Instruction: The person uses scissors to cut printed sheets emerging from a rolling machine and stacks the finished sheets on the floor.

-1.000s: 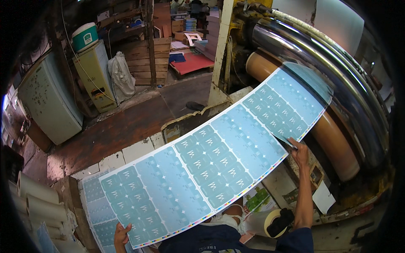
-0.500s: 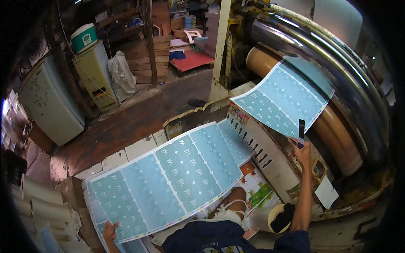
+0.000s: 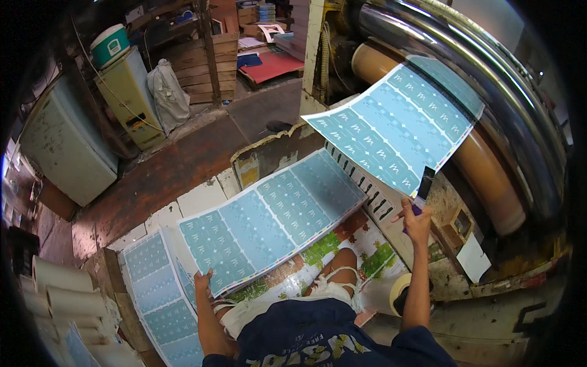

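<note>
At its near left corner, my left hand (image 3: 203,281) pinches a large printed sheet (image 3: 251,214) with teal and light-blue bands. It lies over a pile of like sheets in front of me. A scraper (image 3: 427,182) with a wide dark blade and purple handle is gripped in my right hand (image 3: 417,221). That hand is raised beside the near corner of a second printed sheet (image 3: 391,122), which hangs out from the machine's rollers. Whether my right fingers touch this sheet, I cannot tell.
The machine's shiny metal cylinder (image 3: 428,43) and brown roller (image 3: 489,183) curve along the right. Another pile of printed sheets (image 3: 160,293) lies at the left. Large pale rolls (image 3: 61,275) stand at the far left. A worn board (image 3: 263,156) borders the pile's far side.
My left hand and the gripped sheet have moved right, uncovering the left pile. The sheet at the rollers extends further out. My right hand still holds the scraper, now tilted more.
</note>
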A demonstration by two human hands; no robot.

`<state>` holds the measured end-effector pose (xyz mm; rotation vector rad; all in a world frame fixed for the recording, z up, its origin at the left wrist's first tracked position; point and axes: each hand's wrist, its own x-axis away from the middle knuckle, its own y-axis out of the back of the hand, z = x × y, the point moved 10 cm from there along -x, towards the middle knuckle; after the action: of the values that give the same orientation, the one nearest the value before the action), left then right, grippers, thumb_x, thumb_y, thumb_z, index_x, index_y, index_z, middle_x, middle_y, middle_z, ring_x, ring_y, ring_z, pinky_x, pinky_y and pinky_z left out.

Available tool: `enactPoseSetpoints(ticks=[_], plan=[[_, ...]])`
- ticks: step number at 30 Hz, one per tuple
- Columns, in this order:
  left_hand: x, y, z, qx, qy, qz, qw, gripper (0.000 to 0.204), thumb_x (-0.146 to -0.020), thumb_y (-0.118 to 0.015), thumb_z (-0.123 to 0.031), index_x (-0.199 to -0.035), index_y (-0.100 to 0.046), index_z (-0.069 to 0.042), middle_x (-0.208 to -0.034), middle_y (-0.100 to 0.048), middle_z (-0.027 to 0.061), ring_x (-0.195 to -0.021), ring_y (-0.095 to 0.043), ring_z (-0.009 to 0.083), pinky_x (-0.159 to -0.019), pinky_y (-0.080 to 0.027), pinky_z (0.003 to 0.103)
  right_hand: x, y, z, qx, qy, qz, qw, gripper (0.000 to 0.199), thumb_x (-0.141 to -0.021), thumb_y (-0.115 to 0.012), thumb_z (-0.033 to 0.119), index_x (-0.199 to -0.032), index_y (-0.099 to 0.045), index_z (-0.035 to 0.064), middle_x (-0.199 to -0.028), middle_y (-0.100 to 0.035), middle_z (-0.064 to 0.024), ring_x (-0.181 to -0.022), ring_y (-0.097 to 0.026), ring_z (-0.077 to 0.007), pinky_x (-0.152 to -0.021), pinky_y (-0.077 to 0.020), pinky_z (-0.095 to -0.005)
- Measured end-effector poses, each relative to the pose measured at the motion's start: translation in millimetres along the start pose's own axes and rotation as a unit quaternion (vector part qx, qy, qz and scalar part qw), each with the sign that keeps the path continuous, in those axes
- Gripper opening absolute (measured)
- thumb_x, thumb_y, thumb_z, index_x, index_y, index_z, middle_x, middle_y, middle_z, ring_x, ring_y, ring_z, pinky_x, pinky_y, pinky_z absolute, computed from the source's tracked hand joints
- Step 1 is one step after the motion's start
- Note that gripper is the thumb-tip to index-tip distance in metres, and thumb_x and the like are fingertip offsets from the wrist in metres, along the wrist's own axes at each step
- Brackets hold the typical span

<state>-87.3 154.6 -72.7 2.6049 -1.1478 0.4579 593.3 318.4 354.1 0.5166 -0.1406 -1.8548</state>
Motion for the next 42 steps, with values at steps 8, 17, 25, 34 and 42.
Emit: enactPoseSetpoints(ticks=[8,17,25,34,42], plan=[[-21.1,-39.0,-35.5,-0.051,-0.032,0.033,0.998,0.056,-0.078,-0.074,-0.001,-0.129,-0.051,0.0,-0.111,-0.065,0.0108,-0.095,-0.061,0.0218,-0.086,-0.048,0.034,38.9,-45.5,-3.4,-0.039,-0.061,0.062,0.995,0.033,-0.094,-0.064,0.027,-0.115,-0.069,0.0017,-0.073,-0.062,-0.0012,-0.051,-0.053,-0.0081,-0.046,-0.0416,-0.0241],[73.9,-73.2,-46.8,-0.485,-0.148,-0.016,0.862,0.14,-0.051,-0.094,-0.034,-0.148,0.002,0.001,-0.136,-0.049,0.0193,-0.116,-0.054,0.0412,-0.101,-0.042,0.045,82.2,-64.3,-12.1,-0.062,-0.063,0.068,0.994,0.033,-0.095,-0.061,0.026,-0.113,-0.069,-0.0007,-0.083,-0.068,-0.0047,-0.047,-0.056,-0.0098,-0.044,-0.0393,-0.0225],[92.0,-101.3,-27.2,-0.488,-0.15,0.054,0.858,0.149,-0.057,-0.091,-0.028,-0.143,0.027,0.003,-0.142,-0.043,0.0254,-0.121,-0.051,0.0431,-0.113,-0.031,0.044,110.3,-91.5,-28.2,-0.087,-0.11,0.126,0.982,0.031,-0.093,-0.065,0.02,-0.113,-0.068,-0.0038,-0.11,-0.071,-0.0104,-0.054,-0.059,-0.0068,-0.05,-0.0464,-0.0221],[106.3,-97.8,-20.5,-0.5,0.072,0.105,0.857,0.13,-0.067,-0.083,-0.011,-0.151,0.017,-0.008,-0.146,-0.014,0.0449,-0.132,-0.035,0.0505,-0.111,-0.029,0.052,134.0,-113.3,-24.0,-0.039,-0.151,0.19,0.969,0.028,-0.089,-0.068,0.019,-0.111,-0.07,0.0015,-0.097,-0.074,-0.0056,-0.057,-0.062,-0.0065,-0.053,-0.0481,-0.0246],[166.3,-242.3,-84.0,-0.068,0.098,0.367,0.923,0.086,-0.079,-0.078,-0.037,-0.141,-0.035,0.003,-0.133,-0.053,0.0191,-0.116,-0.056,0.0375,-0.1,-0.043,0.052,156.7,-146.0,-0.6,0.059,0.002,0.252,0.966,0.034,-0.083,-0.075,0.023,-0.112,-0.07,0.0046,-0.097,-0.072,-0.0165,-0.086,-0.072,-0.0234,-0.074,-0.0538,-0.0327]])
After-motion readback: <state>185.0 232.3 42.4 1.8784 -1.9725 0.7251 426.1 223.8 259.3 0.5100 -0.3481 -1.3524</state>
